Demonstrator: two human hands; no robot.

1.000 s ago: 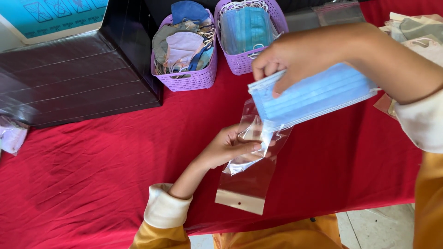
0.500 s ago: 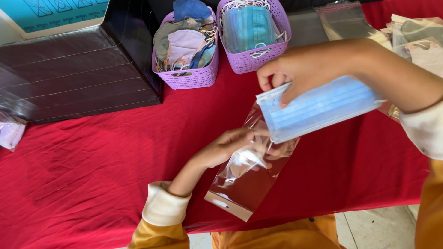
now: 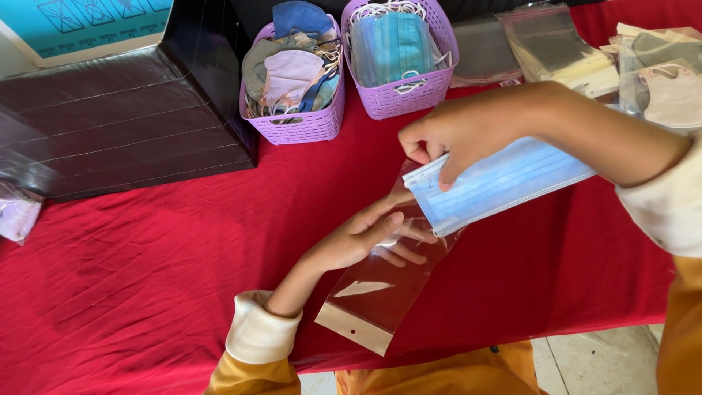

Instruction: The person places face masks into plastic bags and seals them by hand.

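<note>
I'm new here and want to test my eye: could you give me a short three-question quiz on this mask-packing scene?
1. True or false: the right hand holds a blue face mask.
2. What does the left hand grip? A) clear plastic bag B) scissors C) a purple basket
3. How many purple baskets stand on the red tablecloth?

Key: 1 true; 2 A; 3 two.

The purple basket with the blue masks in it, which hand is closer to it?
The right hand. It hangs just below and right of the purple basket, pinching a blue mask. The left hand is farther down the table, on the clear bag.
</note>
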